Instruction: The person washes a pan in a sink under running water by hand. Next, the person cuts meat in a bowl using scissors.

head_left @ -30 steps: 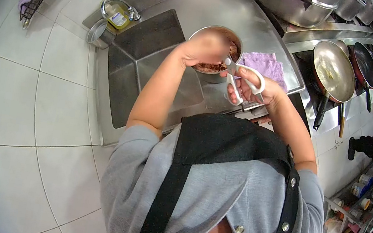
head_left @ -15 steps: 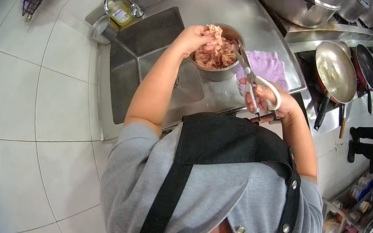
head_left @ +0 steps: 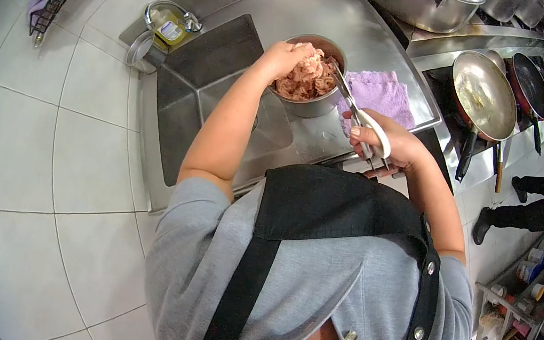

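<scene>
Raw meat (head_left: 306,82) fills a round metal pot (head_left: 308,109) on the steel counter beside the sink. My left hand (head_left: 281,61) is closed on a piece of this pale pink meat at the pot's left side. A pair of scissors (head_left: 347,91) with white handles is in my right hand (head_left: 386,143), just right of the pot. Its blades point into the pot against the meat and look nearly closed. Behind that hand, a folded purple cloth (head_left: 383,96) lies on the counter.
To the left is a steel sink (head_left: 184,125) with a faucet (head_left: 194,22) and a bottle of yellow liquid (head_left: 168,29). Pans (head_left: 484,89) sit on the stove at right, near a large pot (head_left: 419,5). Another person's legs (head_left: 526,208) show at far right.
The scissors' blades have come closer together and their handles have closed up. My left hand and the meat have lowered slightly toward the pot. The other person has stepped nearer at right.
</scene>
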`<state>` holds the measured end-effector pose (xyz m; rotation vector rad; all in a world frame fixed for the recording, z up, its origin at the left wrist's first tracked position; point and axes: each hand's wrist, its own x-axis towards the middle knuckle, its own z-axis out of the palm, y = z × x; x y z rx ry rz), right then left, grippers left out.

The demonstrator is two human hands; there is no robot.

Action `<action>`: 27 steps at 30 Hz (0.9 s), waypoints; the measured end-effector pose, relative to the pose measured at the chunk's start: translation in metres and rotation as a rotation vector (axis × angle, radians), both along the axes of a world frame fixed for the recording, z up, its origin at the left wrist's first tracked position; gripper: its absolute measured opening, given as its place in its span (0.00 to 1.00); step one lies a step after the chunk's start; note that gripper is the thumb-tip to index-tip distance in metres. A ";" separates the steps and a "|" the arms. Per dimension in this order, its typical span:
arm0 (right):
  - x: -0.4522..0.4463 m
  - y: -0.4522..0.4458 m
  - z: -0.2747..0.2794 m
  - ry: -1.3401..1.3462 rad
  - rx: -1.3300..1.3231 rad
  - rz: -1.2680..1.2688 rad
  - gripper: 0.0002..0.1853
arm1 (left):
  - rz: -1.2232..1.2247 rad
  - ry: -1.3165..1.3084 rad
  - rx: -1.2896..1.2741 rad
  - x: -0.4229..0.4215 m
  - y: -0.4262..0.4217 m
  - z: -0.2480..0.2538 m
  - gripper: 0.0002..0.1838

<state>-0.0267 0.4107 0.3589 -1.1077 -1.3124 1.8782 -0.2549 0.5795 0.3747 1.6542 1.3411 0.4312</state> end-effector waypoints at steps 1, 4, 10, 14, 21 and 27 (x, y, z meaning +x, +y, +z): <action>-0.003 0.002 0.001 -0.053 0.029 -0.009 0.36 | -0.018 0.049 0.033 -0.001 0.000 0.001 0.26; -0.013 0.010 -0.001 -0.065 0.076 -0.012 0.31 | 0.004 -0.007 -0.048 -0.001 -0.005 -0.001 0.28; -0.025 0.037 -0.010 0.098 -0.039 0.035 0.33 | -0.004 -0.316 -0.236 -0.013 -0.007 -0.007 0.20; -0.025 0.031 0.000 0.131 -0.116 -0.073 0.29 | 0.089 -0.535 -0.166 -0.024 0.002 -0.029 0.12; -0.018 0.030 -0.014 0.135 -0.149 -0.062 0.30 | 0.012 -0.392 -0.126 -0.033 -0.003 -0.018 0.11; -0.027 0.017 -0.003 -0.201 0.151 0.083 0.33 | 0.017 -0.502 -0.171 -0.011 -0.019 -0.008 0.15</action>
